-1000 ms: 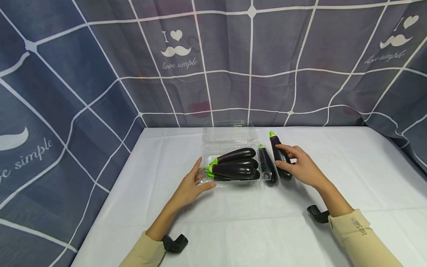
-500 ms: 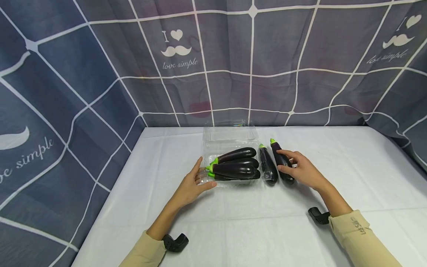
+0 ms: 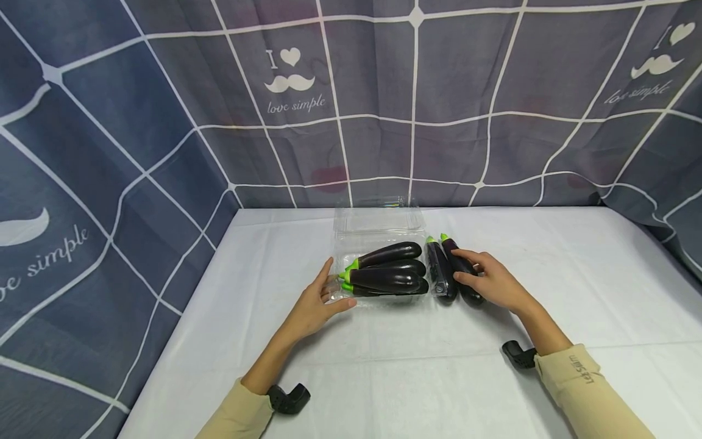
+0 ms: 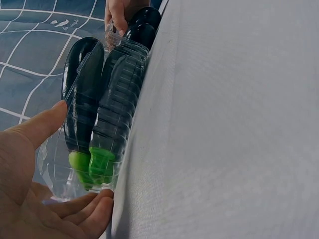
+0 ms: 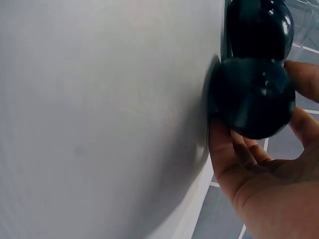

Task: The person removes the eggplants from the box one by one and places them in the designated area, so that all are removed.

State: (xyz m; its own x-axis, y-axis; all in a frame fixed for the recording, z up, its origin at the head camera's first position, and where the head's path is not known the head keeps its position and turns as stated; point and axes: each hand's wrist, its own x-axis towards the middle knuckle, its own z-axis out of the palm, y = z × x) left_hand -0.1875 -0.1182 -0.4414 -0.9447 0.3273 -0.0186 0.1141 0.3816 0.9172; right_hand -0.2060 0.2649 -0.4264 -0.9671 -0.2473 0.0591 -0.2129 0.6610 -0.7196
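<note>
My right hand point(image 3: 492, 281) grips a dark eggplant point(image 3: 462, 266) with a green stem end, thumb on one side and fingers on the other. That eggplant lies against another eggplant point(image 3: 442, 272), which sits just right of a clear plastic clamshell box point(image 3: 378, 224). Inside the box several eggplants point(image 3: 386, 281) lie with green ends pointing left. My left hand point(image 3: 308, 310) rests at the box's left end, thumb spread apart from the fingers. In the left wrist view, its fingertips point(image 4: 103, 195) touch the box's lower edge near the green stem ends point(image 4: 101, 162).
A white cloth point(image 3: 384, 372) covers the table. The box's lid stands open toward a grey checked curtain point(image 3: 373, 146) at the back, and a bluish curtain point(image 3: 109, 201) hangs along the left side. Each wrist carries a black camera mount point(image 3: 289, 400).
My right hand has drawn its eggplant toward me, then left, closing the gap to the neighbouring eggplant. My left hand and the box have stayed in place.
</note>
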